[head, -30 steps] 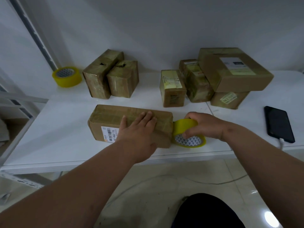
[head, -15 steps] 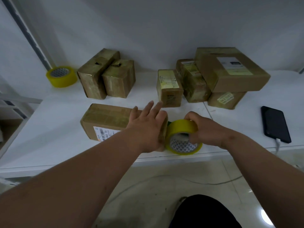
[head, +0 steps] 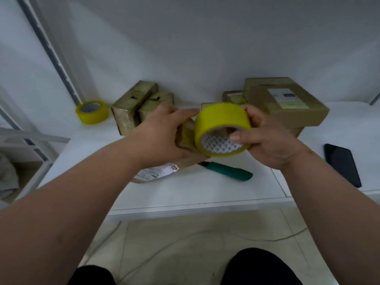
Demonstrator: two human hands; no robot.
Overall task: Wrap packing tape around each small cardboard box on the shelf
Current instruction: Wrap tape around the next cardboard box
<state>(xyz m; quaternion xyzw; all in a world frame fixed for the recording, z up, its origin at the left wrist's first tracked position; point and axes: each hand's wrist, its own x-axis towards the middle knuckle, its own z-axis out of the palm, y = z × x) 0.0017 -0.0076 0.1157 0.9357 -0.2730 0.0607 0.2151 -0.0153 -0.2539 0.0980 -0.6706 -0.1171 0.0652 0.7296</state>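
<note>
My right hand point(head: 267, 138) grips a yellow roll of packing tape point(head: 220, 122), raised above the white shelf point(head: 205, 190), with the thumb hooked into its core. My left hand point(head: 162, 134) grips the long cardboard box point(head: 186, 133), tilted up on end beside the roll; its white label point(head: 158, 171) shows below my wrist. Most of that box is hidden by my hand and forearm.
Two taped boxes point(head: 133, 108) stand at the back left, next to a second yellow tape roll point(head: 92, 112). A stack of larger boxes point(head: 287, 103) sits back right. A green-handled cutter point(head: 228, 171) lies on the shelf; a black phone point(head: 343, 163) lies far right.
The box was lying flat under my left hand; now it is lifted and tilted up. My right hand raised the tape roll off the shelf, uncovering the green cutter.
</note>
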